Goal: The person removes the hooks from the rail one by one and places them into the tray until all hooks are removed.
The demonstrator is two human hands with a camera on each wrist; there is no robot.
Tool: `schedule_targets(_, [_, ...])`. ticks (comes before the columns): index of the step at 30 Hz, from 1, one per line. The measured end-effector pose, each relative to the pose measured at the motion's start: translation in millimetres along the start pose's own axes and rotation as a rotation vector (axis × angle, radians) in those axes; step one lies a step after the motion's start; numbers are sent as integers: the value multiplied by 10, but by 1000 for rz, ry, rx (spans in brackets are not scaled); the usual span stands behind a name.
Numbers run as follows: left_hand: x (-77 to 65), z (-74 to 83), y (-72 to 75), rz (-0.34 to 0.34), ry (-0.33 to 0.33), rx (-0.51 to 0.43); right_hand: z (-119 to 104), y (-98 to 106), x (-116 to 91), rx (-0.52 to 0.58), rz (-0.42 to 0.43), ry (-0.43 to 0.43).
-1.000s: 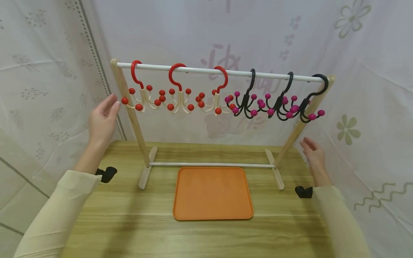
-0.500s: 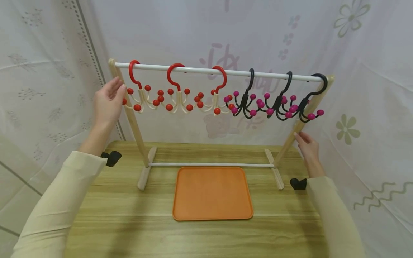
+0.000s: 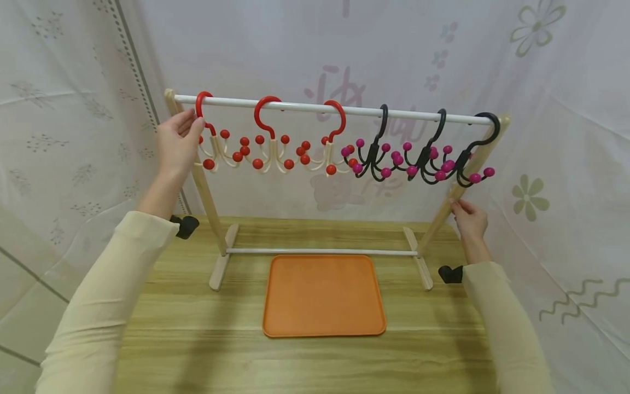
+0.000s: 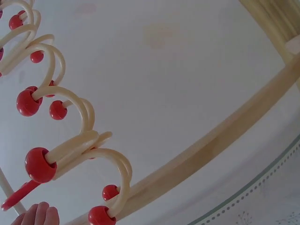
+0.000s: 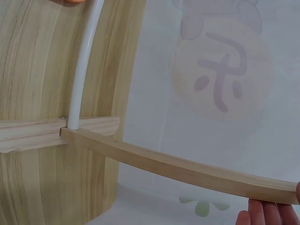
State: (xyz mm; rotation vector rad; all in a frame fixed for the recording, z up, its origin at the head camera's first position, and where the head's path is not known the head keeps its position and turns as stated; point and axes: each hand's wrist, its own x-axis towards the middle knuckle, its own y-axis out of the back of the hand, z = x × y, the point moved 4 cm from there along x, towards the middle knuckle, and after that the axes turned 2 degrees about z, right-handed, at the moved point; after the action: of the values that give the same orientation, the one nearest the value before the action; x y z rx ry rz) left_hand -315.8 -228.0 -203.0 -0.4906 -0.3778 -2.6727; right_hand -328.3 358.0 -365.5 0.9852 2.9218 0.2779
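A wooden rack with a white top rail (image 3: 305, 108) carries several hanging hook racks. The leftmost hanger with a red hook (image 3: 205, 130), cream arms and red balls is closest to my left hand (image 3: 178, 145). Thumb and fingers lie loosely bent at the hook's edge; whether they touch it is unclear. In the left wrist view only fingertips (image 4: 40, 214) show, beside the red hook. My right hand (image 3: 470, 220) pinches the right wooden post (image 3: 449, 203); fingers sit under the post and part of the thumb shows at the frame's edge in the right wrist view.
Two more red-hooked hangers (image 3: 273, 143) and several black hangers with pink balls (image 3: 376, 152) hang along the rail. Below, an orange tray (image 3: 324, 295) lies on the wood-grain table (image 3: 315, 364). A lower white bar (image 3: 320, 251) joins the rack's feet. Patterned cloth (image 3: 389, 44) hangs behind.
My left hand has moved up and right, past the left post to the first red hook. My right hand has come left and slightly up onto the right post and grips it.
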Motion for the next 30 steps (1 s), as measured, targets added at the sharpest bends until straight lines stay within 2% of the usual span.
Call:
schedule_targets(6, [36,41,-80,17,24,17,3,4,13,29,9,-16])
schedule_targets(10, [62,60,-99,54,32,45,-8,-1,-2,37,7,-24])
schedule_targets(14, [85,69,-101,95,34,22,-5,-6,1,52,-5,-9])
schedule_targets(17, [96,76,-98,109,29,12,11,-7,32,25,4,-18])
schedule_targets(21, [104,93,-92,112,20,-6,195,0,294,-25,12,-18])
schedule_targets(22, [105,96,-90,111,19,-19,331,-5,472,29,-10,13])
schedule_targets(25, [105,101,-82,110,6,-56,466,8,648,51,-39,31])
schedule_targets(28, [103,101,-63,117,-9,-86,362,5,501,109,-42,27])
schedule_targets(29, [103,104,-56,121,-18,-95,230,8,329,60,-19,1])
schedule_targets(30, [101,107,-48,124,-25,-102,173,2,256,50,-14,-15])
